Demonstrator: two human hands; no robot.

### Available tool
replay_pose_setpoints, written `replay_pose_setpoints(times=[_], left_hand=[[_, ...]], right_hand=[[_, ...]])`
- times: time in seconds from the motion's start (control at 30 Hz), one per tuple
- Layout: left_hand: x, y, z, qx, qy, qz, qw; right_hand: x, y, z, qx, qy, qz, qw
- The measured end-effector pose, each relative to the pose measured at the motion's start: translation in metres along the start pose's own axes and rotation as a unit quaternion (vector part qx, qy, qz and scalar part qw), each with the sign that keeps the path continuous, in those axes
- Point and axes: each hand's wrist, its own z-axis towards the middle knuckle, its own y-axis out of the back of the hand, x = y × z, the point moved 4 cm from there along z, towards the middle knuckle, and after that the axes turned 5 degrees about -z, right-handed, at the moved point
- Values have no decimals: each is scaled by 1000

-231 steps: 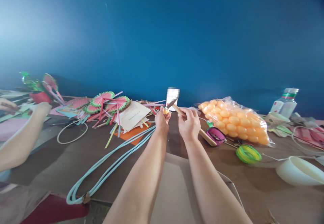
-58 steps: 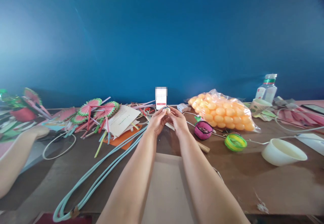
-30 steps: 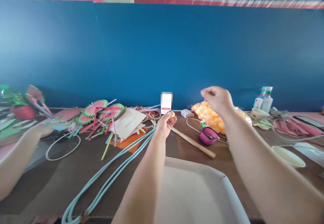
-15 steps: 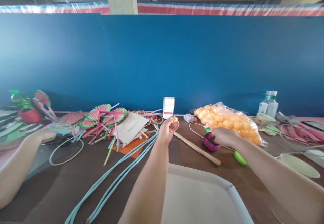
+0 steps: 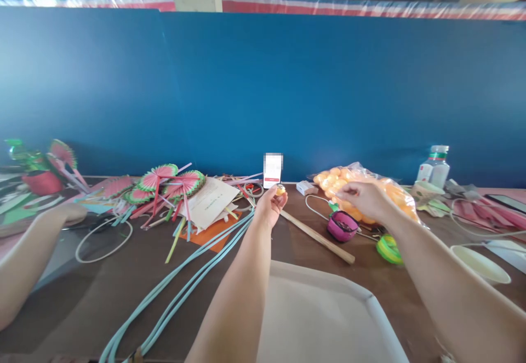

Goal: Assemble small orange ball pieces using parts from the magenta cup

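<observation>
My left hand (image 5: 269, 208), in the middle, is closed on a small round yellow piece (image 5: 280, 190), held up between thumb and fingers. Its exact kind is too small to tell. Just behind it a phone (image 5: 273, 170) with a lit white screen stands upright. My right hand (image 5: 367, 199) hangs in the air with fingertips pinched together; whatever they hold is too small to make out. Below those fingertips sits a small purple pouch-like container (image 5: 342, 227), its top open and small dark bits inside. A bag of orange balls (image 5: 394, 193) lies behind my right hand.
Pale blue tubes (image 5: 197, 264) cross the table near my left forearm. A wooden stick (image 5: 320, 237) and a white tray (image 5: 320, 297) lie in front. Paper fans (image 5: 158, 179) are left, a green tape-like roll (image 5: 389, 249) right. Another person's hand (image 5: 74, 214) rests at far left.
My right hand has lifted up out of the purple container, its fingers now pinched above it. My left hand keeps its hold on the yellow piece. The view has shifted slightly.
</observation>
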Motion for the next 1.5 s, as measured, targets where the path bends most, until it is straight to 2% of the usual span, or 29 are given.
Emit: replay_pose_setpoints(times=[0.03,0.07,0.1,0.17,0.27,0.3,0.37,0.5,0.6,0.73,0.97,1.17,1.5], left_hand=[[0,0,0,-8,4,-5,1000],[0,0,0,-14,8,-10,1000],[0,0,0,-17,11,-16,1000],[-1,0,0,-20,9,-25,999],[-3,1,1,-21,-1,-35,999],[-4,1,1,-24,-5,-38,999],[-6,2,1,-36,-9,-45,998],[-7,4,3,-62,-10,-27,998],[-6,6,3,-71,-30,-14,997],[-3,7,2,-76,-35,-1,996],[-4,6,-2,-78,-43,19,996],[-4,5,-3,-72,-37,27,996],[-6,6,-1,-64,-43,2,997]], right_hand=[[9,1,1,-10,-34,106,994],[21,-1,2,-21,-62,215,974],[34,-6,3,-24,-83,327,941],[61,-23,5,-13,-123,504,855],[92,-62,8,-3,-180,643,745],[99,-76,9,10,-190,670,718],[105,-104,8,18,-200,697,689],[91,-150,2,28,-233,710,664],[73,-166,-1,23,-268,704,657],[66,-167,3,29,-239,716,656],[75,-170,-2,55,-247,714,653],[74,-169,-3,51,-238,735,632],[76,-170,-3,57,-205,754,621]])
